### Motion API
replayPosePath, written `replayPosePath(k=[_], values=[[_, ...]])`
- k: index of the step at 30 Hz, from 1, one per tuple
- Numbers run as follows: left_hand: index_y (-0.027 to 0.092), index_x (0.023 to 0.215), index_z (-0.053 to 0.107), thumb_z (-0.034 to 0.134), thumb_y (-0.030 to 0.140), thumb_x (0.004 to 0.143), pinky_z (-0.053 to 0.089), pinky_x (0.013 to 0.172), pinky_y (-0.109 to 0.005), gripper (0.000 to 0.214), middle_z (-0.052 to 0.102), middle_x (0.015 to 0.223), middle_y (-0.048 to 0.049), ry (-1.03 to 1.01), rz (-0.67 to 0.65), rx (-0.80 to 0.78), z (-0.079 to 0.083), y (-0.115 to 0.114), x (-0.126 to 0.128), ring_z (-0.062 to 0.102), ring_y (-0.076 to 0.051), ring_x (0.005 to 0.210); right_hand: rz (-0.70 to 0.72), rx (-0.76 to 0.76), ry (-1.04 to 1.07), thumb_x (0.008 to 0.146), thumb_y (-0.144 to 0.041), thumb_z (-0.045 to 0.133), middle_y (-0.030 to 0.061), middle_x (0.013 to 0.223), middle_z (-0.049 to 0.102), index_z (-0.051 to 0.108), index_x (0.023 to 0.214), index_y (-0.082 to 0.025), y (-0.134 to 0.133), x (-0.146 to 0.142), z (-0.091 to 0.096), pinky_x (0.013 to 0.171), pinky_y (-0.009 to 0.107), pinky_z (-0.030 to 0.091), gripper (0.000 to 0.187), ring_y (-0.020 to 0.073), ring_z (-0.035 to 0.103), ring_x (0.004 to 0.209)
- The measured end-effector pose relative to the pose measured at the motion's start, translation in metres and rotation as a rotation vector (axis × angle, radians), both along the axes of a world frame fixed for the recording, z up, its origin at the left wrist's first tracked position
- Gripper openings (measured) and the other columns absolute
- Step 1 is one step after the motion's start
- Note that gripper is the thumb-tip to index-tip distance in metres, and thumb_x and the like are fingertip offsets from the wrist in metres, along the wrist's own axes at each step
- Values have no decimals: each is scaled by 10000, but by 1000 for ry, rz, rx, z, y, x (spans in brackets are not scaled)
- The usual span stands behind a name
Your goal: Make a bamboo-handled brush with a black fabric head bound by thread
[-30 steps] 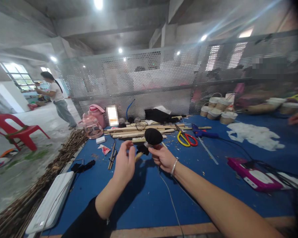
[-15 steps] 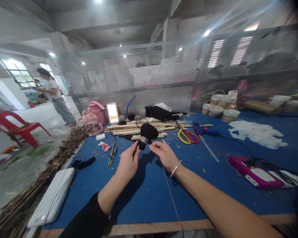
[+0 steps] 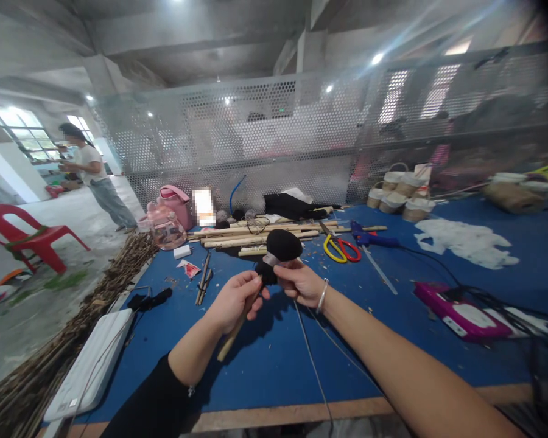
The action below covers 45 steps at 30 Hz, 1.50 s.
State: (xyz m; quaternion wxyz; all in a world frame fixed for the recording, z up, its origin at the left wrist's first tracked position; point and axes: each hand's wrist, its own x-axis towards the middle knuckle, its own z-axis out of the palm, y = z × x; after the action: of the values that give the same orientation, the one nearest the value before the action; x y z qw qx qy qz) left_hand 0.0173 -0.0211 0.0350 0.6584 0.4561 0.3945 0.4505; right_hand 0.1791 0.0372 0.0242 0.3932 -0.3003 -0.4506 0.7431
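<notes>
Above the middle of the blue table I hold a wooden stick (image 3: 227, 345) topped by a black fabric-covered ball (image 3: 284, 244). A grey band (image 3: 270, 260) circles the black fabric just below the ball. My left hand (image 3: 236, 298) is closed round the stick, whose pale end sticks out below the palm. With closed fingers, my right hand (image 3: 304, 283) grips the black piece at its grey band. A thin grey cord (image 3: 311, 359) runs from near my right hand down to the table's front edge. The right fingertips partly hide the band.
Beyond my hands lie wooden sticks (image 3: 228, 240), scissors (image 3: 342, 248) and a blue glue gun (image 3: 374, 238). A purple box (image 3: 461, 313) with cables sits right, a white power bank-like slab (image 3: 91, 365) left. A perforated metal screen (image 3: 237, 140) stands behind; a person (image 3: 95, 173) stands far left.
The black ball has turned and come slightly right and nearer. The stick now shows below my left hand. My right hand has shifted from pulling the cord outward to gripping at the band.
</notes>
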Motion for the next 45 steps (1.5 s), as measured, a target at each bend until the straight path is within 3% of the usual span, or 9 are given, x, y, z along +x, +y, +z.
replayPosePath(k=[4, 9, 11, 15, 21, 27, 34, 39, 45], values=[[134, 801, 523, 514, 429, 795, 397, 419, -219, 295, 607, 700, -66, 142, -107, -134, -8, 6, -5, 504, -100, 465, 35, -87, -33, 426, -419, 845, -116, 413, 346, 530, 687, -145, 1, -2, -11, 342, 168, 61, 491, -7, 152, 348], [131, 1088, 534, 475, 311, 828, 431, 889, -400, 321, 593, 1101, -152, 817, 511, 481, -20, 3, 4, 555, -244, 1038, -81, -153, -94, 462, -441, 818, -151, 359, 219, 406, 606, -186, 1, -17, -21, 337, 165, 21, 506, -3, 99, 341], [137, 1200, 473, 493, 234, 807, 379, 968, -419, 405, 530, 1220, -161, 948, 506, 666, -25, -1, 10, 488, -254, 1152, -93, -141, -84, 471, -449, 810, -151, 366, 226, 405, 619, -189, -1, -20, -20, 335, 165, 29, 504, -1, 106, 339], [164, 1273, 438, 467, 136, 800, 427, 927, -400, 474, 536, 1253, -148, 1056, 354, 616, -34, -1, 14, 536, -248, 1117, -113, -119, -100, 477, -485, 795, -147, 380, 223, 366, 595, -197, -6, -21, -16, 340, 171, 34, 530, 0, 118, 339], [167, 1264, 478, 459, 142, 830, 437, 915, -321, 435, 606, 1198, -116, 915, 393, 641, -28, 7, -4, 586, -202, 1068, -104, 90, -215, 616, -612, 646, -116, 400, 262, 432, 630, -194, -5, -17, -15, 359, 193, 67, 470, 31, 149, 353], [139, 1216, 545, 525, 211, 809, 461, 794, -278, 414, 679, 1039, -102, 821, 478, 565, -17, 12, -15, 635, -184, 878, -272, 347, -275, 691, -500, 609, -75, 453, 301, 438, 544, -179, -8, -14, -12, 396, 230, 132, 392, 51, 211, 406], [142, 1135, 576, 678, 344, 696, 292, 390, -169, 493, 643, 774, -32, 305, 314, 164, -3, 8, -10, 420, -46, 445, -234, 247, -189, 652, -457, 643, -88, 431, 253, 406, 522, -194, -6, -14, -9, 391, 237, 94, 377, 46, 165, 376], [160, 974, 570, 722, 364, 663, 235, 365, -126, 402, 585, 825, -10, 73, 136, 26, 6, 4, -10, 366, -2, 441, -186, 190, -129, 602, -466, 688, -96, 405, 251, 424, 528, -197, 0, -11, -8, 363, 230, 64, 384, 40, 145, 351], [151, 975, 553, 730, 328, 670, 236, 356, -107, 395, 562, 785, 1, 55, 135, -11, 7, 3, -12, 371, 5, 437, -181, 200, -126, 590, -479, 710, -98, 383, 277, 424, 528, -189, 4, -9, -9, 336, 207, 71, 412, 30, 179, 321]])
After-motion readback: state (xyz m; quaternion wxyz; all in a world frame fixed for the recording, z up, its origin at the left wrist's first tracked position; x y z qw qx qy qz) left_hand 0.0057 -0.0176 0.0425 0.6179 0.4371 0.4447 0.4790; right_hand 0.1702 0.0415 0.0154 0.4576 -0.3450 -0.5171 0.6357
